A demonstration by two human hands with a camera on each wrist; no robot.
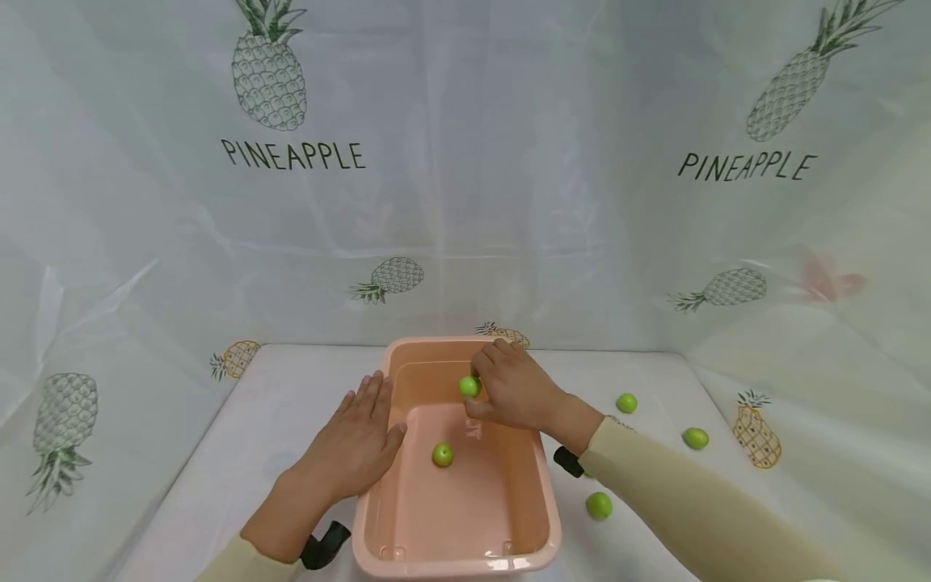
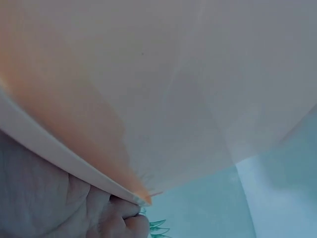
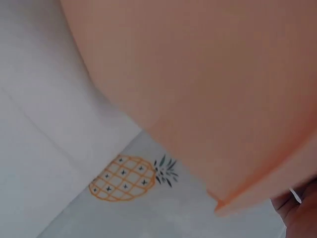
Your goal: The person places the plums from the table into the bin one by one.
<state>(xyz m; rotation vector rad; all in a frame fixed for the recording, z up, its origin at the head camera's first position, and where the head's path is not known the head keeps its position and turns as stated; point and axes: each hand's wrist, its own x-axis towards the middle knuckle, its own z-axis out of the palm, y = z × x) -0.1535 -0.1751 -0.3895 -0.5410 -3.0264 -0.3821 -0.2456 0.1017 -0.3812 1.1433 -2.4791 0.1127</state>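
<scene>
Held green fruit (image 1: 469, 386) is at the tips of the right hand (image 1: 512, 386), pinched between thumb and fingers, on the left side of those fingertips. Right hand is the nearer one, no contest; left hand (image 1: 356, 444) is across the bin from it, apart from the fruit. Fruit looks round, no long axis to line up.

Key relation, my read: what is under the pinching fingers. Far end of the pink bin (image 1: 369, 558) lies below them, its long axis running from there back toward the person. Fruit looks raised off the bin floor; exact gap can't tell.

Left fingers straight, lying close together, thumb apart; palm side on the left rim, fingertips toward the far end.

Second green fruit (image 1: 442, 454) on the bin floor, nearer the person than the right fingertips and a bit left of them, touching neither hand. Outside the bin, right of the right fingers: two fruits (image 1: 627, 402) (image 1: 696, 438) beyond the forearm, another fruit (image 1: 600, 506) on the near side. Wrist views: mostly bin wall, held fruit not visible, so grip comes from the head view only.
</scene>
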